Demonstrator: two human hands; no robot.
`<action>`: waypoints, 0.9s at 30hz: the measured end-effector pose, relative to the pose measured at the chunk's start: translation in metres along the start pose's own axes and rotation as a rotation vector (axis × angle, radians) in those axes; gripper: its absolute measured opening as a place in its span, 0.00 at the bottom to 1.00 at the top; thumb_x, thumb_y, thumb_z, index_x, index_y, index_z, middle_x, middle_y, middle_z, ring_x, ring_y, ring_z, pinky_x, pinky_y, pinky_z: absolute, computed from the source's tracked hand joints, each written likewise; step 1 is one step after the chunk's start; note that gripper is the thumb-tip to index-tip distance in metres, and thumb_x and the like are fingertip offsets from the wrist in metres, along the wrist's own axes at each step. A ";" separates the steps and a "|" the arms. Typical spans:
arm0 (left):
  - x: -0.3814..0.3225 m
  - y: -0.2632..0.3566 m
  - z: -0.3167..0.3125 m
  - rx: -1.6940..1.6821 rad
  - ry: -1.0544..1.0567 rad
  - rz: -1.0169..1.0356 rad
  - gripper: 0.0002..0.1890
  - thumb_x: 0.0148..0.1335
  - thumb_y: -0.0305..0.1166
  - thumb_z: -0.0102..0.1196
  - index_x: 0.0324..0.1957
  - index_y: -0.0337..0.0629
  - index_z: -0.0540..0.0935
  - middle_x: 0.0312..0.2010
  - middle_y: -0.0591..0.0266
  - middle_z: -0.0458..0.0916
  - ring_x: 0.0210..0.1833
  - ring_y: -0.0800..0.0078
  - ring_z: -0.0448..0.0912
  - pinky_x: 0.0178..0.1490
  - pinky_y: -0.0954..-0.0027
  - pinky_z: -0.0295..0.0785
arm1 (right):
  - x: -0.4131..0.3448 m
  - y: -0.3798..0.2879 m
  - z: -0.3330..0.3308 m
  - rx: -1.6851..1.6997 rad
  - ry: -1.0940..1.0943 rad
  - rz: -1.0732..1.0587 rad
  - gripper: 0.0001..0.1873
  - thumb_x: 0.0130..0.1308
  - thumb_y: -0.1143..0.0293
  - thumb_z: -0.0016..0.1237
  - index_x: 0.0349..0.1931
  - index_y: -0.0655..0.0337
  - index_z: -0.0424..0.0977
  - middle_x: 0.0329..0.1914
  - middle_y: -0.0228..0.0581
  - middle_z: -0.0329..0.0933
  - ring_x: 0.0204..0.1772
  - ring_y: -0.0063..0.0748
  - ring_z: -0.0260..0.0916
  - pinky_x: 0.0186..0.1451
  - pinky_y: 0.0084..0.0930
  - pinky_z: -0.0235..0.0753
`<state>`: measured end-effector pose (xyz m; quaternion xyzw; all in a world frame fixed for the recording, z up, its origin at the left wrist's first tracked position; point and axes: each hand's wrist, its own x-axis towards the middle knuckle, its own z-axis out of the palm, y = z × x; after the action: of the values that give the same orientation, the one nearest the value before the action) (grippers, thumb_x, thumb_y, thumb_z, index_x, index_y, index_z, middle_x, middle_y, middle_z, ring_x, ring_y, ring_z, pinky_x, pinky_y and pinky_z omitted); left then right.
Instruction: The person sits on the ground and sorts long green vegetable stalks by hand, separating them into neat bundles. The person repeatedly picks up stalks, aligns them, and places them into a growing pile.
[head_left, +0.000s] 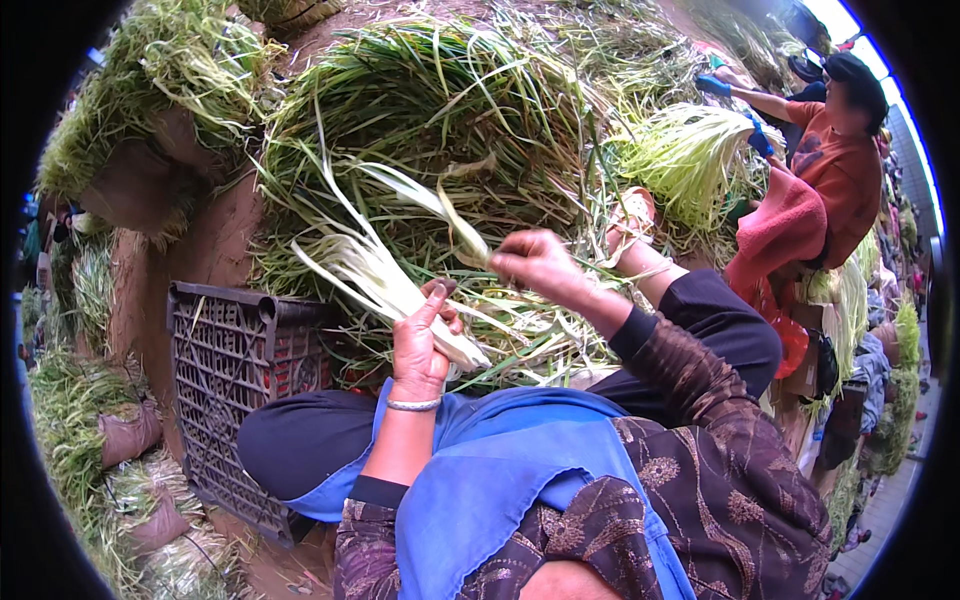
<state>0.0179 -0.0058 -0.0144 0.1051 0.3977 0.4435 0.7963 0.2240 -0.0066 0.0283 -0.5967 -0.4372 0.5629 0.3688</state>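
My left hand (424, 345) is closed around a bunch of pale leafy stalks (375, 281), which look like blanched chives. Their white butt ends point down toward my lap and the leaf tips fan out up and to the left. To the right of the bunch, my right hand (544, 270) pinches a loose, pale yellowish leaf strip (465, 232) between thumb and fingers. Beyond both hands rises a large heap of long green leaves (427, 112). Pale trimmings (555, 334) lie scattered on the heap's near side, just below my right hand.
A black plastic crate (217, 382) stands on its side by my left knee. Wrapped bundles of greens (172, 135) are stacked at the far left, more (142, 435) at the lower left. On the right, a person (832, 165) in blue gloves handles long pale leaves (682, 157).
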 end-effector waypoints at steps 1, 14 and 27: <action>-0.001 -0.003 -0.001 0.000 0.010 -0.018 0.08 0.61 0.24 0.58 0.42 0.36 0.77 0.34 0.58 0.80 0.24 0.78 0.74 0.22 0.75 0.70 | -0.004 0.008 0.013 -0.077 -0.027 0.074 0.10 0.64 0.66 0.55 0.35 0.65 0.79 0.24 0.28 0.76 0.26 0.13 0.65 0.27 0.16 0.65; 0.000 -0.009 -0.008 0.123 0.107 0.020 0.05 0.55 0.21 0.62 0.34 0.36 0.80 0.23 0.63 0.79 0.21 0.77 0.75 0.22 0.76 0.69 | -0.018 0.050 0.063 0.368 0.023 0.211 0.07 0.61 0.68 0.54 0.31 0.63 0.80 0.19 0.26 0.72 0.20 0.14 0.64 0.23 0.15 0.63; -0.002 -0.002 0.002 0.061 0.194 0.107 0.06 0.53 0.19 0.60 0.32 0.35 0.77 0.20 0.62 0.76 0.17 0.74 0.73 0.20 0.75 0.69 | -0.028 0.054 0.053 -0.221 0.051 0.089 0.13 0.57 0.66 0.50 0.33 0.69 0.77 0.25 0.43 0.78 0.28 0.28 0.73 0.34 0.28 0.73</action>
<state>0.0203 -0.0086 -0.0130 0.1069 0.4802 0.4811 0.7256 0.1779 -0.0545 -0.0166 -0.6666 -0.4602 0.5118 0.2863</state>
